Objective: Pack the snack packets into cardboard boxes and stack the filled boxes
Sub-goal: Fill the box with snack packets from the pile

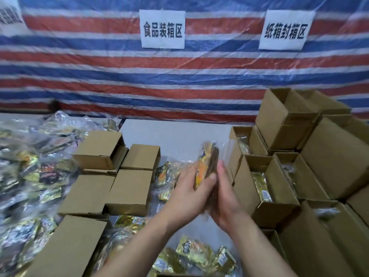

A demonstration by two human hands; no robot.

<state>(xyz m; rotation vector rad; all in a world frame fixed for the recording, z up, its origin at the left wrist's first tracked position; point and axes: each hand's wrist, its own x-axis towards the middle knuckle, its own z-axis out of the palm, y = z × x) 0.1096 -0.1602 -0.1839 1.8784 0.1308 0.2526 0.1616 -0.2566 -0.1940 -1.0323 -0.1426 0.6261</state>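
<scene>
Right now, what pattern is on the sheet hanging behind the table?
Red, blue and white horizontal stripes on the sheet, clearest in the head view.

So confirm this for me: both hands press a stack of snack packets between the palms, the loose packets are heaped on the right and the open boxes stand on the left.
Sides are swapped. In the head view the left hand and right hand do press the stack of snack packets between them, but the loose packets are heaped on the left and the open boxes stand on the right.
</scene>
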